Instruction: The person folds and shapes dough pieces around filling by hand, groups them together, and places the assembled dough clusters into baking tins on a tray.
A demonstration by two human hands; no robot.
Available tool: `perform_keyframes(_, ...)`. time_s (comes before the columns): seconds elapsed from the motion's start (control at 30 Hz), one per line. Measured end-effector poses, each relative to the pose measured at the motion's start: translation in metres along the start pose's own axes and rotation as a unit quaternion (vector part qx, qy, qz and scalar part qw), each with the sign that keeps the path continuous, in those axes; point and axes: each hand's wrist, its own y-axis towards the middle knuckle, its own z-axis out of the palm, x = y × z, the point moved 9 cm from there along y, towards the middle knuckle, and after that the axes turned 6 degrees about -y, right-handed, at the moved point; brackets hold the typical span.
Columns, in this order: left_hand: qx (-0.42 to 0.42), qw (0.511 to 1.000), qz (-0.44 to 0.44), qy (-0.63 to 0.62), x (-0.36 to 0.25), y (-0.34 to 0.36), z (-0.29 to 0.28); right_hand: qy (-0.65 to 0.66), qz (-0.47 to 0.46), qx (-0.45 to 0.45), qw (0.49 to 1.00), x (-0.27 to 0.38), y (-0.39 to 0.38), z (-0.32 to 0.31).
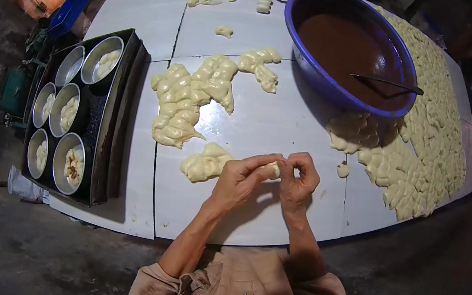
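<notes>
Between both hands (235,183) (299,184) sits pinched dough (273,169) (pale).

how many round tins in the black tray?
6: far-left tin, far-right tin, middle-left tin, middle-right tin, near-left tin, near-right tin, in two rows along the tray. None appears hidden.
</notes>
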Motion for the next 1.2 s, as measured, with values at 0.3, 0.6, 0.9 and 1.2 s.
perform_keyframes(0.3,-0.077,0.991,-0.053,0.101,0.03,-0.02,-0.011,-0.081,0.008,0.216,0.973,0.038,-0.016,0.002)
perform_keyframes(0.6,-0.243,0.825,0.158,0.485,-0.051,-0.05,-0.099,-0.262,0.075,0.291,0.917,0.01,-0.003,0.038)
perform_keyframes(0.9,-0.009,0.85,0.147,0.506,-0.021,-0.018,-0.093,-0.238,-0.024,0.353,0.904,0.015,-0.018,0.126)
perform_keyframes(1.2,-0.037,0.86,0.185,0.475,-0.027,-0.019,-0.092,0.275,0.39,0.246,0.844,-0.037,-0.029,0.119)
